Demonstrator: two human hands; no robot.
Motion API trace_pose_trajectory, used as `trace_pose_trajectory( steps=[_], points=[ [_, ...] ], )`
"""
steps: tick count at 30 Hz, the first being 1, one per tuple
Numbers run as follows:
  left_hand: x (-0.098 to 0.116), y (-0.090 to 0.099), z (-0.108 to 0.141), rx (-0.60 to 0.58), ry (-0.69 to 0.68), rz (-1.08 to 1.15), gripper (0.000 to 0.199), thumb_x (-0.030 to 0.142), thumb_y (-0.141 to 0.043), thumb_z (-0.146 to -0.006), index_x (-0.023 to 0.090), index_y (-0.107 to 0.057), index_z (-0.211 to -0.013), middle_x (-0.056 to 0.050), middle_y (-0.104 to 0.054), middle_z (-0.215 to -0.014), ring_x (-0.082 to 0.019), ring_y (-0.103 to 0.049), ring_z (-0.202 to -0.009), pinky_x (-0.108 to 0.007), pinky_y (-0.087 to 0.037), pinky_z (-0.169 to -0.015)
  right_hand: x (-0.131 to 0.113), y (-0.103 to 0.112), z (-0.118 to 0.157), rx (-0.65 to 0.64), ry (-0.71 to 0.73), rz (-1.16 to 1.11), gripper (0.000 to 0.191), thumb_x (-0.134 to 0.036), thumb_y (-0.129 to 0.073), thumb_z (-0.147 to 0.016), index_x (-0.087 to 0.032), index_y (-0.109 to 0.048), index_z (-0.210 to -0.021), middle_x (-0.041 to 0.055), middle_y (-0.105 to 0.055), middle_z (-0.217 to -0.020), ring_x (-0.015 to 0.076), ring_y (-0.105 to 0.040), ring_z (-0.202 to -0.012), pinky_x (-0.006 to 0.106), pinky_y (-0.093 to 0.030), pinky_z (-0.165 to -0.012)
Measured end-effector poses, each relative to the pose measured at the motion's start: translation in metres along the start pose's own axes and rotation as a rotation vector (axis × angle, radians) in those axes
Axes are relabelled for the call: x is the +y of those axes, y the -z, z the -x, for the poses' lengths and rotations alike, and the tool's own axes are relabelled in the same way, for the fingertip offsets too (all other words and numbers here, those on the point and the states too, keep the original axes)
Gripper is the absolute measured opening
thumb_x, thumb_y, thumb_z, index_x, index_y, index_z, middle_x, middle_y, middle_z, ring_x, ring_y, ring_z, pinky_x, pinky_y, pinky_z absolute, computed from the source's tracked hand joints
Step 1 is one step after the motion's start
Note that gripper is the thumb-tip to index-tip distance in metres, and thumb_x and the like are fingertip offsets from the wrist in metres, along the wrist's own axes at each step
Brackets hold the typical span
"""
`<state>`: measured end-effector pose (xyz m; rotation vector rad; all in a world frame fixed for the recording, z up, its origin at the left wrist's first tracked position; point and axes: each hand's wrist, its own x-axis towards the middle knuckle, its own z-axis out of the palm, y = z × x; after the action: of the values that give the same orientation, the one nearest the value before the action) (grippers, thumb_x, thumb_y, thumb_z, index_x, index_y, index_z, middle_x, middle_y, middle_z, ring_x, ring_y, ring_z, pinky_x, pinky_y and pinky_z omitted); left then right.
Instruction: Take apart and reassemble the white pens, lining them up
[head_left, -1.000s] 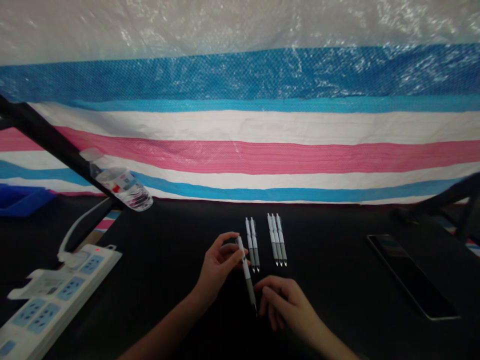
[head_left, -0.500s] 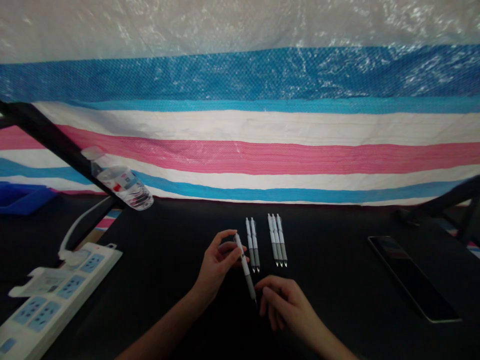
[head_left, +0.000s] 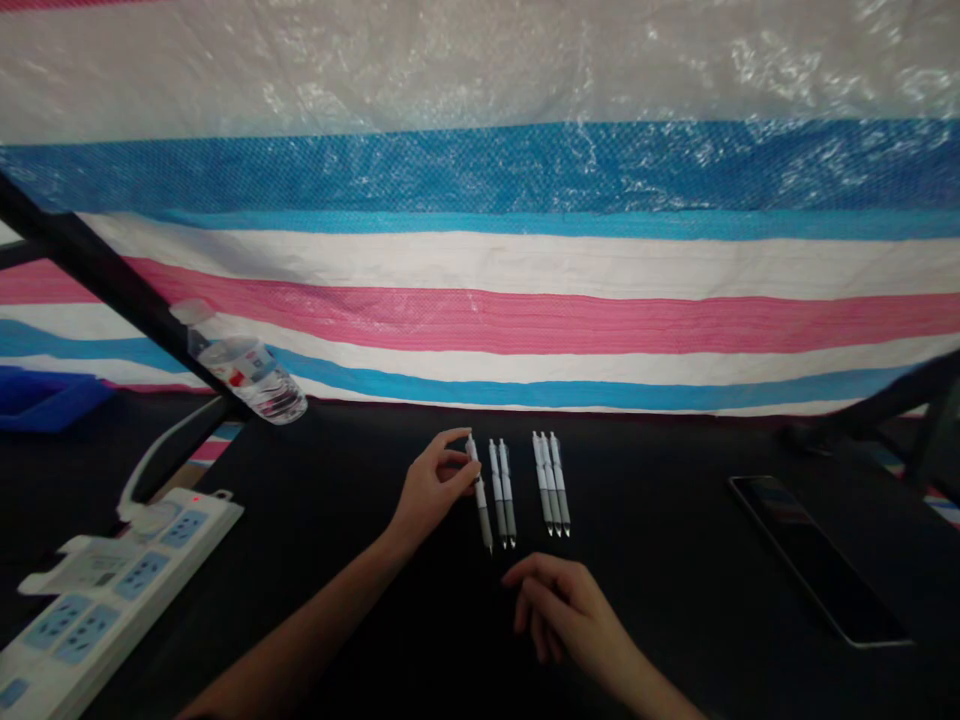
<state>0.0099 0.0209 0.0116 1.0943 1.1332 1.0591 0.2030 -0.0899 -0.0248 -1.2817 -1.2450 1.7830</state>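
Observation:
My left hand (head_left: 437, 484) grips a white pen with a grey grip section (head_left: 482, 508) near its upper end, thumb on one side and fingers on the other. The pen's tip points toward me. Just right of it, two matching pens (head_left: 502, 492) lie side by side on the black table (head_left: 360, 640). Further right are three more of the same pens (head_left: 552, 484) in a close group, tips toward me. My right hand (head_left: 559, 605) hovers or rests below the pens, fingers loosely curled and apart, holding nothing visible.
A black phone (head_left: 817, 560) lies at the right. On the left are a white power strip (head_left: 124, 600) with a plugged-in cord, a clear water bottle (head_left: 259, 380) leaning near a dark frame bar (head_left: 120, 285), and a blue tray (head_left: 52, 400). A striped sheet (head_left: 480, 320) hangs behind.
My left hand has carried its pen away from me and slightly left, bringing it alongside the pair. The right hand has barely moved. The view has shifted slightly.

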Motion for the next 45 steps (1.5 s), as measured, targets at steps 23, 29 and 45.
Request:
trace_pose_trajectory(
  steps=[23,29,45],
  points=[
    [-0.004,-0.005,0.051,-0.113,0.123,-0.209,0.041,0.027,-0.070,-0.080,0.019,-0.063,-0.119,-0.010,-0.068,-0.106,-0.022,-0.072,-0.075,-0.033,-0.062,-0.058,-0.013,0.038,-0.005,0.349,0.744,1.539,0.030,-0.009,-0.056,-0.094,-0.019,-0.065,-0.121,0.0089,-0.073,-0.119,0.0308,-0.060,-0.118,0.048,-0.046,-0.099],
    [-0.012,-0.014,0.069,-0.096,0.080,-0.099,0.029,0.024,-0.069,-0.080,0.021,-0.067,-0.109,-0.007,-0.069,-0.099,-0.020,-0.069,-0.074,-0.031,-0.059,-0.059,-0.016,0.034,-0.005,0.343,0.762,1.568,0.016,-0.012,-0.059,-0.097,-0.018,-0.068,-0.108,0.0071,-0.073,-0.100,0.0269,-0.063,-0.105,0.044,-0.046,-0.098],
    [-0.014,-0.016,0.079,-0.113,0.053,-0.144,0.021,0.024,-0.063,-0.086,0.022,-0.067,-0.107,-0.007,-0.069,-0.099,-0.020,-0.068,-0.077,-0.031,-0.059,-0.066,-0.015,0.035,-0.006,0.332,0.812,1.541,0.020,-0.013,-0.057,-0.098,-0.018,-0.067,-0.114,0.0079,-0.074,-0.113,0.0301,-0.061,-0.110,0.052,-0.046,-0.099]
  ],
)
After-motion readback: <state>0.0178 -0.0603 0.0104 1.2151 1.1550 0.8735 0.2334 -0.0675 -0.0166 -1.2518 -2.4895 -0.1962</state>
